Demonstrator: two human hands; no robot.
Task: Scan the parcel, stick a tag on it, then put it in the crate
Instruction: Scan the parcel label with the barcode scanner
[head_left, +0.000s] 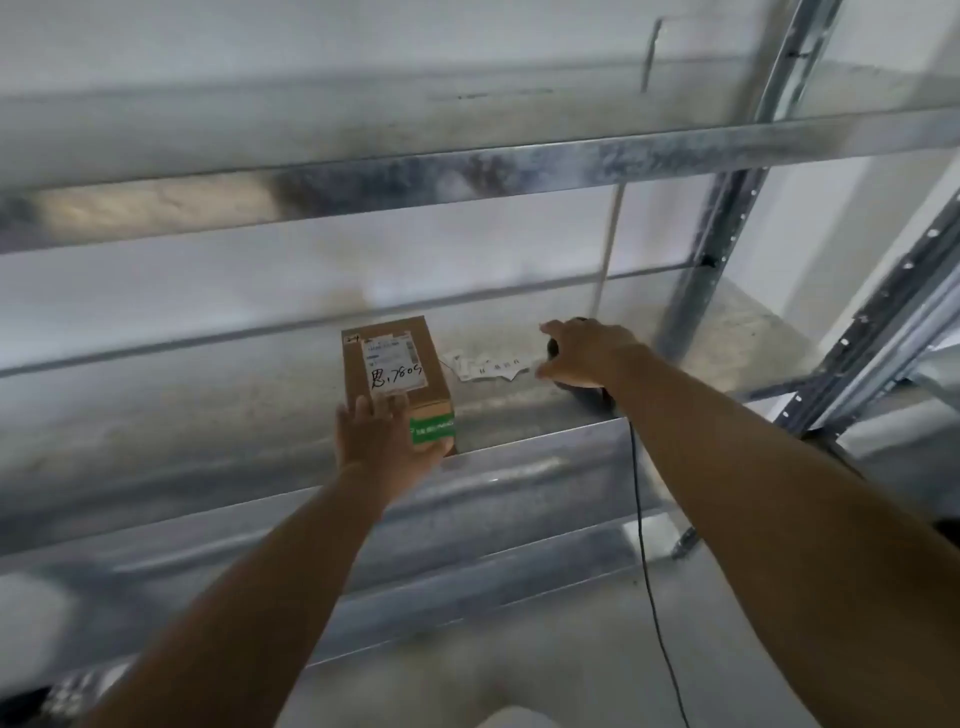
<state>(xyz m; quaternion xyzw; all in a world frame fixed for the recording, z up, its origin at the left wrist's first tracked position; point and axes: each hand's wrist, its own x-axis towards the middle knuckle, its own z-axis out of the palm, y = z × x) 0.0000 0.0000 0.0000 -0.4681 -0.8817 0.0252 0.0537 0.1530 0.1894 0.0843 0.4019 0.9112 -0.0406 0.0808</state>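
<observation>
A brown cardboard parcel (397, 384) is seen lying flat on a galvanised metal shelf (208, 415), near the shelf's front edge. Its long axis runs from front to back, tilted slightly so that the far end leans leftward. A white shipping label (395, 366) is stuck to its top face; black handwriting can be read on it as a character followed by "7805", while the printed lines and barcode are too blurred to be read. A small handwritten mark is seen on the far left corner of the cardboard. A green strip (432, 429) with white lettering wraps the near right corner; the lettering cannot be made out.

The left hand (382, 439) is laid on the near end of the parcel, the fingers (361, 408) spread flat over the top face and the thumb against the green strip; the parcel is pressed rather than lifted.

The right hand (584, 356) is curled over a dark scanner (587, 392) resting on the shelf to the right of the parcel, the fingers closed around it. A black cable (641, 519) hangs down from the scanner past the shelf edge.

Between parcel and scanner, a strip of white tags (491, 368) lies on the shelf, its print being too small to read.
</observation>
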